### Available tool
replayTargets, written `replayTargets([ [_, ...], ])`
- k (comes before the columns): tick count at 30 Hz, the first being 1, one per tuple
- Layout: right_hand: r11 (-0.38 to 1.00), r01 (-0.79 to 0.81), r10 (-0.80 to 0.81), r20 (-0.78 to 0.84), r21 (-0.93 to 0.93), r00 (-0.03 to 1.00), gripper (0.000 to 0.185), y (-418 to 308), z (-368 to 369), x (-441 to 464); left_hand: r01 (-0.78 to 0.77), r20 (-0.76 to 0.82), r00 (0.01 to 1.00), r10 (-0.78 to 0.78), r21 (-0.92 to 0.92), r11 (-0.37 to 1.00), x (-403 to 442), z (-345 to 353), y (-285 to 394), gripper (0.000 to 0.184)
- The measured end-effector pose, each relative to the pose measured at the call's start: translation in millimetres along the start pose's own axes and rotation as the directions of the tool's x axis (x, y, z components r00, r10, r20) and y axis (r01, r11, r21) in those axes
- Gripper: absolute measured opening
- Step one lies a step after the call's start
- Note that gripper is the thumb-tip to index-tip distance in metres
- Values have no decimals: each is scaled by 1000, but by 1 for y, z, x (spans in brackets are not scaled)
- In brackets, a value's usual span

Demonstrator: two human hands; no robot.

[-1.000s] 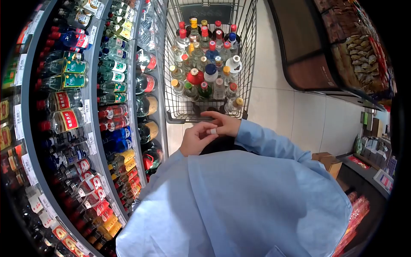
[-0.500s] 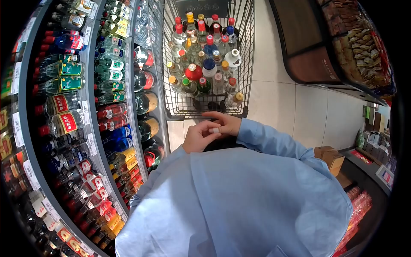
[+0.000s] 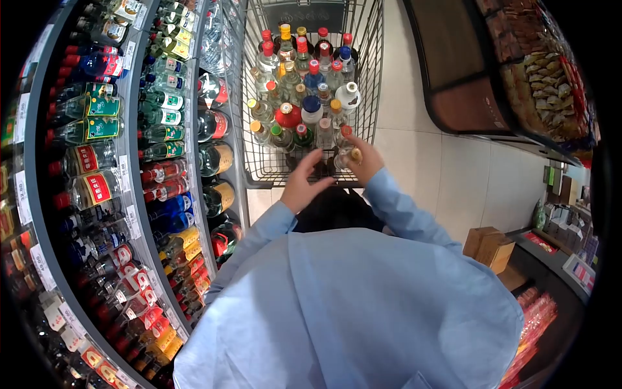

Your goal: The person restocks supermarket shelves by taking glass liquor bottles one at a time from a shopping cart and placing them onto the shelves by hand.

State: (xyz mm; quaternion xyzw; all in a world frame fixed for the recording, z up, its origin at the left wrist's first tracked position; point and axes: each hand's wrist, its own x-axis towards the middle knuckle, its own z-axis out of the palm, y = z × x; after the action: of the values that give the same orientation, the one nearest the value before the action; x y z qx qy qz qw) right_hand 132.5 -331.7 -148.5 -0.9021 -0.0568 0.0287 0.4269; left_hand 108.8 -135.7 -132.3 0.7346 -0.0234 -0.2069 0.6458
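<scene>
just beyond both hands, through the head view, i am seeing a shopping cart (image 3: 295, 14) carrying a crowd of bottles, most of them standing with their caps facing up toward me. the right hand (image 3: 365, 159) is reaching over the near right corner of the cart, its fingers curving beside a gold-capped bottle (image 3: 346, 159); from my distant seat i cannot tell whether they are clamping on the glass or only touching it. at that hand's fingertips, a red-capped bottle (image 3: 343, 138) is standing. the left hand (image 3: 303, 184) is hovering by the near edge of the cart, thumb and fingers spreading apart. just ahead of its fingertips, a green bottle with a red cap (image 3: 302, 135) is standing, and farther ahead a round red bottle (image 3: 288, 117) is showing beside a white bottle with a blue cap (image 3: 311, 112). well left of the left hand, shelf bottles (image 3: 97, 187) are filling the racks in rows. right of the right hand, pale floor tiles (image 3: 411, 162) are stretching toward a display case (image 3: 463, 65) holding packaged snacks (image 3: 547, 84). back and to the right of that same hand, a cardboard box (image 3: 490, 251) is sitting.
</scene>
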Motion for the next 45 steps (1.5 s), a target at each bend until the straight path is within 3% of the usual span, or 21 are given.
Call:
replayTargets([
  [3,986,-29,59,185,-161,981,46,18,-8,8,137,-43,989,-143,-109,984,3,-14,-16,61],
  [6,901,-117,306,420,-419,855,35,44,16,12,211,-11,977,-213,-88,973,2,-18,-45,54],
  [11,750,33,313,398,-661,862,19,34,31,24,209,-16,977,-211,-72,975,0,-5,-72,50],
  [14,759,25,398,494,-651,773,18,43,35,31,273,-9,962,-273,-17,962,1,-6,-73,50],
  [15,737,109,380,543,-667,749,21,44,35,35,280,-20,960,-281,-15,960,1,-7,-80,49],
  [22,702,271,335,641,-659,691,25,44,30,38,96,-82,994,-77,263,960,6,-7,-66,53],
  [23,699,277,338,645,-660,685,26,38,27,40,142,-43,990,-137,199,970,9,-8,-63,60],
  [26,695,319,245,630,-644,737,22,29,18,44,47,-5,999,-48,268,962,15,-9,-64,71],
  [27,711,302,221,609,-635,761,21,-4,-2,49,48,67,995,-68,264,963,19,-10,-62,88],
  [28,728,284,201,590,-624,782,19,-28,-19,50,-16,83,997,-6,263,965,21,-9,-60,91],
  [31,849,372,-49,644,-376,763,16,-66,-59,68,-206,164,972,171,230,951,28,-11,-51,105],
  [32,863,409,-128,655,-296,745,17,-86,-74,76,-266,148,960,237,230,936,31,-11,-50,100],
  [34,829,488,-189,685,-272,703,19,-127,-98,92,-340,40,938,345,-101,935,34,-8,-50,91],
  [35,808,530,-219,704,-257,675,21,-147,-107,97,-338,15,941,338,-9,941,31,-14,-35,87],
  [37,841,493,-263,627,-224,733,25,-184,-114,99,-301,-57,947,315,178,937,10,-33,10,81],
  [40,837,529,-444,392,-140,806,30,-222,-104,104,-335,-124,927,354,150,930,-18,-55,41,77],
  [41,900,435,-388,402,-30,829,30,-234,-100,107,-233,-136,963,233,13,972,-35,-61,61,76],
  [42,941,328,-329,425,79,843,31,-246,-94,111,-271,-158,946,284,101,957,-48,-68,59,74],
  [43,815,223,-467,378,534,800,31,-243,-67,120,-264,-131,960,247,-141,954,-59,-71,54,72],
  [44,696,-91,-452,533,712,715,33,-245,-52,125,-247,-99,969,227,-374,894,-68,-76,49,70],
  [45,605,-192,-503,557,773,661,37,-252,-29,124,-261,-19,951,310,-591,764,-82,-84,69,67],
])
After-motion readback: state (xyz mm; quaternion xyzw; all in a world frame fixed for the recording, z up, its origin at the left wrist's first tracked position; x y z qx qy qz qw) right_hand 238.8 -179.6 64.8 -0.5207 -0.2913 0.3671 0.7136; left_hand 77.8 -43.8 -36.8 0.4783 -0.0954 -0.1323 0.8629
